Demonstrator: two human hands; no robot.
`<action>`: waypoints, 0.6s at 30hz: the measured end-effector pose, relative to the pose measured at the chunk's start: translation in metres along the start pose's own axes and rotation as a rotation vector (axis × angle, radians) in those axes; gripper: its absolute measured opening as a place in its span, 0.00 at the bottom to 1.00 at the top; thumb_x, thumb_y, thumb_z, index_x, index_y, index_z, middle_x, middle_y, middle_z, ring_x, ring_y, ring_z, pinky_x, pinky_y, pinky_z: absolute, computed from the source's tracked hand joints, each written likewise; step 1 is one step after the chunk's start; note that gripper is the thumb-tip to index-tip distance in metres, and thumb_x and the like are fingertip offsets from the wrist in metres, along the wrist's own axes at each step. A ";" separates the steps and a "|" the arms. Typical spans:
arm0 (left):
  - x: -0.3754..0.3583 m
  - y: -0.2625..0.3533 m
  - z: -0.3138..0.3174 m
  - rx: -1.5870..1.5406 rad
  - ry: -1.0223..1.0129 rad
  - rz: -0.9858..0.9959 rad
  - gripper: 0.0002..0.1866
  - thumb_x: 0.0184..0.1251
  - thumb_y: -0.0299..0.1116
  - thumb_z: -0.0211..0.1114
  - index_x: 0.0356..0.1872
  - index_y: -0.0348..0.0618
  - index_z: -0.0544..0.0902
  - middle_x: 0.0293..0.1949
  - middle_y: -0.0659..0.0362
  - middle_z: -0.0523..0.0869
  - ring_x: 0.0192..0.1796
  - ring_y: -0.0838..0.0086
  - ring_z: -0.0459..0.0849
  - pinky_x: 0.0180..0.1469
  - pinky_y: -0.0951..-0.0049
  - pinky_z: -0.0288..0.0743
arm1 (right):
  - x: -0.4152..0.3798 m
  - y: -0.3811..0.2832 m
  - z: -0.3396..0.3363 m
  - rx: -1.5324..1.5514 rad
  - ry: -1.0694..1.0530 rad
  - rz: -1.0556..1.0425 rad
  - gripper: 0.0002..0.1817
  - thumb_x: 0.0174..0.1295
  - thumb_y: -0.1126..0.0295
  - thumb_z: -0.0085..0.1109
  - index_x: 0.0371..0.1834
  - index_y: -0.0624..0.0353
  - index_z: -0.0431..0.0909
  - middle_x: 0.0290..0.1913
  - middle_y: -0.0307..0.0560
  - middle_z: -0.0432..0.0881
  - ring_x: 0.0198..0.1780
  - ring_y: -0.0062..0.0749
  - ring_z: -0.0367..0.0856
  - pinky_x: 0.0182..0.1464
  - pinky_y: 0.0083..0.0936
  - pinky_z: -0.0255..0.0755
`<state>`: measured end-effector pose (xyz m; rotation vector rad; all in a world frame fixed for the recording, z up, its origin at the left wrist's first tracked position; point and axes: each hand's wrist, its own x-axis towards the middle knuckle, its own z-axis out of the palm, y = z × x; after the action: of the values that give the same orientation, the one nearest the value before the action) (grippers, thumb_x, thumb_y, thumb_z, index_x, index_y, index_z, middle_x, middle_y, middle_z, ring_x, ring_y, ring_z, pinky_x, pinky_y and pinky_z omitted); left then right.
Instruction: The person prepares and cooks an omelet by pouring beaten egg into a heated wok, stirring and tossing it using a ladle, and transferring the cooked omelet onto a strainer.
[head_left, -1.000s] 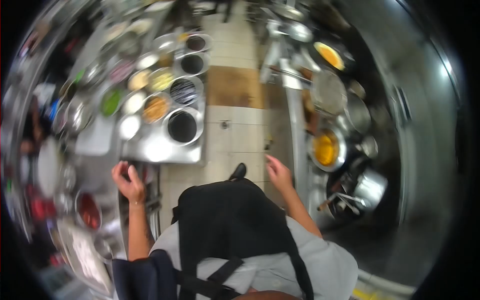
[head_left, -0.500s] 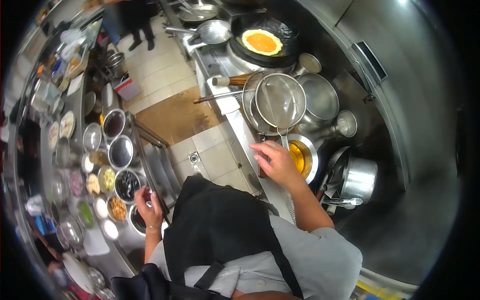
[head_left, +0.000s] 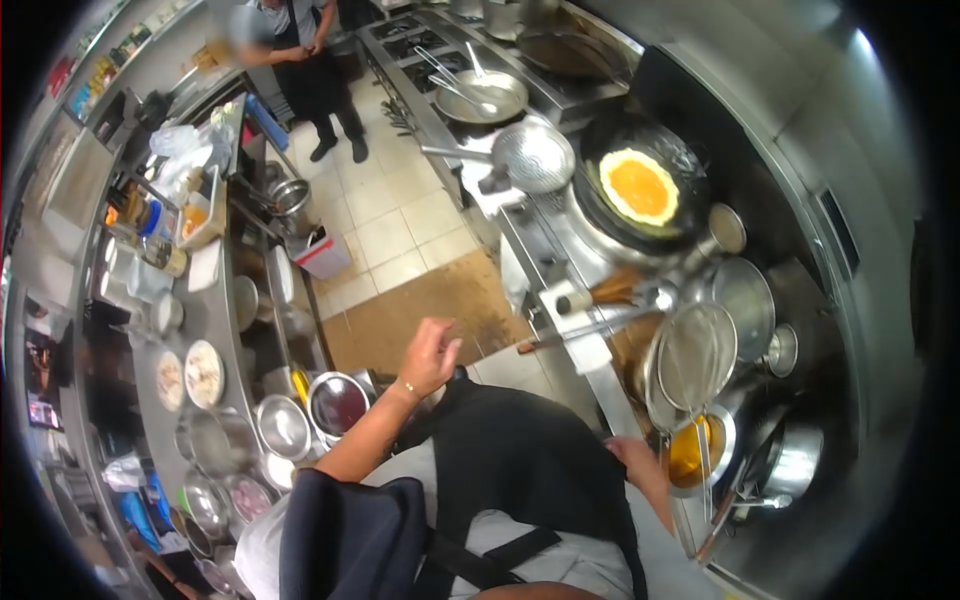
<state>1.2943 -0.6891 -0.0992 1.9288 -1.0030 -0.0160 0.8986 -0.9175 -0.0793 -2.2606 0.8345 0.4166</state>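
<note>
My left hand point(head_left: 432, 355) is raised in front of my apron point(head_left: 530, 440), over the walkway. Its fingers bend loosely, the thumb stands apart, and nothing shows in it. My right hand point(head_left: 640, 465) is low at the apron's right edge, beside the stove counter. Its fingers look loose and hold nothing I can see. Nearest to it are a round mesh strainer point(head_left: 697, 355) and a metal bowl of yellow oil point(head_left: 688, 452). Farther up the counter a black wok point(head_left: 625, 150) holds a round egg sheet point(head_left: 640, 187) with an orange middle and a pale yellow rim.
A perforated ladle point(head_left: 533, 158) and a pan with utensils point(head_left: 482, 97) are by the wok. A wooden-handled tool point(head_left: 600, 330) crosses the counter edge. On the left stand ingredient bowls point(head_left: 284, 427) and two plates point(head_left: 204, 374). Another person point(head_left: 305, 70) stands down the aisle.
The view has swung toward the aisle and the wok. My left hand has moved from the ingredient bowls to in front of me. My right hand has drawn back from the strainer's handle to my side.
</note>
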 end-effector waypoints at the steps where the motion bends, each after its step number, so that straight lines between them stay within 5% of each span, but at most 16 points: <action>1: 0.026 -0.009 -0.007 -0.003 -0.056 0.036 0.19 0.64 0.22 0.69 0.55 0.36 0.77 0.45 0.50 0.79 0.34 0.66 0.83 0.35 0.69 0.81 | 0.035 0.102 0.100 0.073 0.083 0.064 0.14 0.69 0.63 0.52 0.46 0.58 0.84 0.46 0.59 0.86 0.49 0.58 0.83 0.52 0.47 0.75; 2: 0.051 -0.019 -0.014 -0.008 -0.113 0.073 0.19 0.64 0.22 0.69 0.55 0.36 0.77 0.45 0.50 0.79 0.34 0.66 0.83 0.35 0.69 0.81 | 0.070 0.195 0.194 0.150 0.170 0.123 0.13 0.68 0.64 0.53 0.46 0.58 0.84 0.46 0.59 0.86 0.49 0.58 0.83 0.51 0.47 0.75; 5: 0.118 -0.051 -0.027 0.007 -0.177 0.127 0.18 0.66 0.26 0.68 0.56 0.38 0.77 0.46 0.50 0.78 0.35 0.60 0.84 0.39 0.65 0.81 | 0.122 0.297 0.323 0.298 0.268 0.187 0.15 0.69 0.62 0.54 0.49 0.58 0.83 0.45 0.57 0.87 0.45 0.53 0.84 0.49 0.45 0.76; 10: 0.200 -0.097 -0.025 0.066 -0.383 0.050 0.18 0.67 0.31 0.66 0.56 0.42 0.76 0.48 0.49 0.78 0.42 0.56 0.85 0.44 0.60 0.82 | 0.194 0.209 0.297 -0.093 0.101 0.088 0.18 0.72 0.56 0.52 0.47 0.59 0.84 0.45 0.54 0.87 0.41 0.45 0.85 0.47 0.43 0.77; 15: 0.222 -0.163 -0.024 0.302 -0.468 0.131 0.18 0.68 0.34 0.66 0.56 0.42 0.77 0.50 0.47 0.80 0.53 0.50 0.82 0.54 0.57 0.80 | 0.285 0.141 0.259 0.283 0.104 0.400 0.18 0.72 0.56 0.52 0.47 0.58 0.84 0.45 0.54 0.88 0.42 0.46 0.85 0.47 0.43 0.77; 18: 0.203 -0.186 -0.037 0.424 -0.529 -0.108 0.19 0.69 0.39 0.64 0.56 0.41 0.78 0.53 0.44 0.82 0.57 0.48 0.81 0.60 0.55 0.77 | 0.332 0.130 0.247 0.433 0.124 0.480 0.18 0.72 0.56 0.53 0.47 0.58 0.84 0.45 0.54 0.88 0.42 0.46 0.85 0.48 0.43 0.77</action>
<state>1.5623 -0.7499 -0.1400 2.4353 -1.3221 -0.4254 1.0437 -0.9673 -0.4853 -1.6910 1.3924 0.2745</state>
